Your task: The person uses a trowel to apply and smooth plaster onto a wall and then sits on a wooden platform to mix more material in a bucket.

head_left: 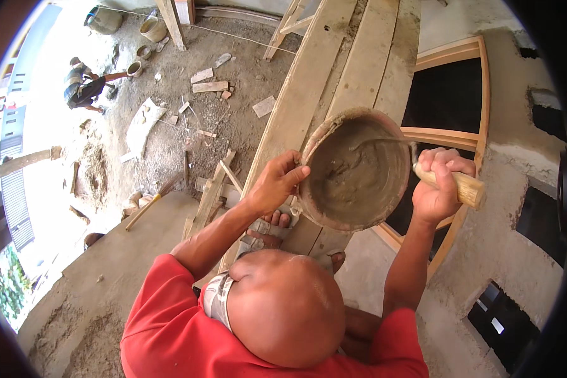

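My left hand (282, 179) grips the left rim of a round, shallow bucket (375, 214) partly filled with wet grey mortar (349, 173), thumb over the edge. The bucket is held above wooden planks (324, 75). In my right hand (441, 179) is the thick wooden handle (469, 188) of a trowel; its thin metal neck (403, 143) reaches over the right rim, and the blade is in or at the mortar, its shape hard to make out. My sandalled feet are partly visible on the planks below the bucket.
A co-worker (82, 85) bends on the sandy ground at upper left, near several containers (152, 28) and scattered wood offcuts (210, 86). A string crosses above. A wooden window frame (484, 101) is in the wall at right. A long-handled tool (142, 211) lies at the concrete edge at lower left.
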{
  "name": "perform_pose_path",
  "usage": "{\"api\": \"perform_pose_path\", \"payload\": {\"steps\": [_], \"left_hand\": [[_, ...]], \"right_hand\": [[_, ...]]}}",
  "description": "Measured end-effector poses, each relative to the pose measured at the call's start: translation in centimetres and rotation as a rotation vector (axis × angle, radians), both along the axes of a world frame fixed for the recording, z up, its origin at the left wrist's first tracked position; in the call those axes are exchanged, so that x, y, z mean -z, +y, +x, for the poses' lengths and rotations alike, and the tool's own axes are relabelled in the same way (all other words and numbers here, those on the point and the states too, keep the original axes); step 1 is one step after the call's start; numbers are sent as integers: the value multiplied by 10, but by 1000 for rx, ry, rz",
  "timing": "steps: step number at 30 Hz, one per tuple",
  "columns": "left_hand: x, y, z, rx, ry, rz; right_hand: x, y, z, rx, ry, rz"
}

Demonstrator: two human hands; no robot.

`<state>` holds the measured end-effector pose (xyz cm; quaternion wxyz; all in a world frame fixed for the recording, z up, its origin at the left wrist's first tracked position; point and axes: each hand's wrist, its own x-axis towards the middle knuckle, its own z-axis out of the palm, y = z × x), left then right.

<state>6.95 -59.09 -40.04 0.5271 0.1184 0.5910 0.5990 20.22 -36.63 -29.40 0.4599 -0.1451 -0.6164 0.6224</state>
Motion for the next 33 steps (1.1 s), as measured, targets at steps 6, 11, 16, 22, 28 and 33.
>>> {"api": "perform_pose_path", "payload": {"steps": [6, 11, 16, 22, 28, 33], "left_hand": [[-2, 20, -17, 91, 229, 60], [-2, 59, -69, 335, 386, 60], [5, 103, -96, 410, 549, 143], [12, 120, -110, 563, 468, 172], [7, 117, -112, 560, 609, 187], [10, 116, -113, 568, 546, 174]], "right_hand": [[72, 3, -16, 21, -45, -126], [76, 3, -44, -214, -98, -314], [62, 14, -62, -519, -275, -446], [62, 3, -73, -939, -483, -462], [31, 0, -92, -1191, -667, -222], [9, 9, -78, -1182, -752, -102]]}}
